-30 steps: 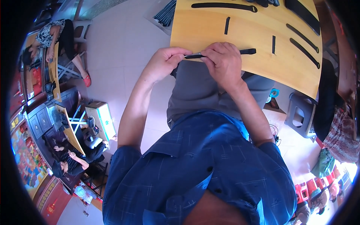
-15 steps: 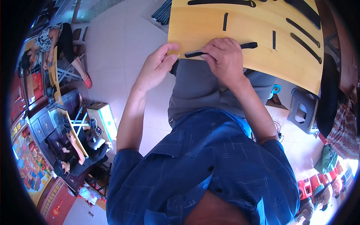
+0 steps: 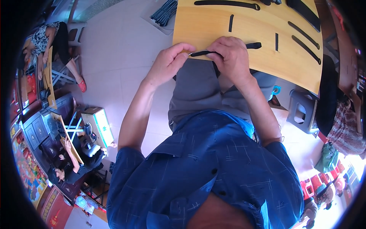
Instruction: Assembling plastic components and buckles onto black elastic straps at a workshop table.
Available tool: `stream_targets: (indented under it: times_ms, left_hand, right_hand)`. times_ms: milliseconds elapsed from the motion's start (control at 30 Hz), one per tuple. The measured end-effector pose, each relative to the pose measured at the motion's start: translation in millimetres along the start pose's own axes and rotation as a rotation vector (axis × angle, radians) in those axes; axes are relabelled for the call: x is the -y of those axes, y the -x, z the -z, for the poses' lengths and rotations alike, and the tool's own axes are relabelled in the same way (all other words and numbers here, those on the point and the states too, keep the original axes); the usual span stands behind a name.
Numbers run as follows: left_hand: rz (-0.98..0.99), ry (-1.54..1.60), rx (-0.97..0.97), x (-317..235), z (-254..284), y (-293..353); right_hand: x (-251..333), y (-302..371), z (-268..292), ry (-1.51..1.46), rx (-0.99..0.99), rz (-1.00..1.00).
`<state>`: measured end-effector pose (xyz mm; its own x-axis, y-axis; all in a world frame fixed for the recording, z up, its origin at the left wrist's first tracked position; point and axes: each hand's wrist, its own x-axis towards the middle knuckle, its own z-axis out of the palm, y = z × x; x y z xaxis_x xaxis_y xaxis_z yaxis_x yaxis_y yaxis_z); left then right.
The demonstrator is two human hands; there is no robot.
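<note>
My left hand [image 3: 167, 62] and my right hand [image 3: 231, 57] meet at the near edge of a yellow wooden table [image 3: 213, 26]. Between them they hold a narrow black strap [image 3: 201, 53]. The left fingers pinch its left end. The right hand closes over its middle, and its far end [image 3: 254, 45] sticks out to the right on the table. Below the hands are my grey trousers and blue shirt.
Several more black strips [image 3: 231, 23] lie on the table, with a longer one [image 3: 225, 3] at the far edge. A stack of dark strips [image 3: 164, 10] lies on the floor at left. A grey stool [image 3: 301, 111] stands at right. People sit at left [image 3: 49, 38].
Both hands have stayed together on the strap at the table edge; the left fingers have shifted to pinch its end. The view has tilted slightly.
</note>
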<state>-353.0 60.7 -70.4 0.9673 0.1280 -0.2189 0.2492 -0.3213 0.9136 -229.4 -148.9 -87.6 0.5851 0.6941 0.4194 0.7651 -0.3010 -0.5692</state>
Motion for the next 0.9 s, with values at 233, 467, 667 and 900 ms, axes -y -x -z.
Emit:
stream_targets:
  times_ms: [233, 467, 667, 900]
  left_hand:
    - [0.052, 0.168, 0.049, 7.2, 2.8, 0.5]
    - [0.044, 0.168, 0.077, 8.7, 3.1, -0.8]
    - [0.013, 0.132, 0.081, 8.5, 3.7, -0.9]
    - [0.074, 0.227, 0.124, 8.4, 7.1, -2.6]
  right_hand:
    - [0.7, -1.0, 0.2, -0.017, 0.008, 0.002]
    - [-0.3, -1.4, 0.6, -0.018, 0.035, -0.011]
    - [-0.5, -1.6, 0.8, -0.010, 0.037, -0.005]
    - [-0.4, -1.1, 0.7, -0.022, 0.032, -0.006]
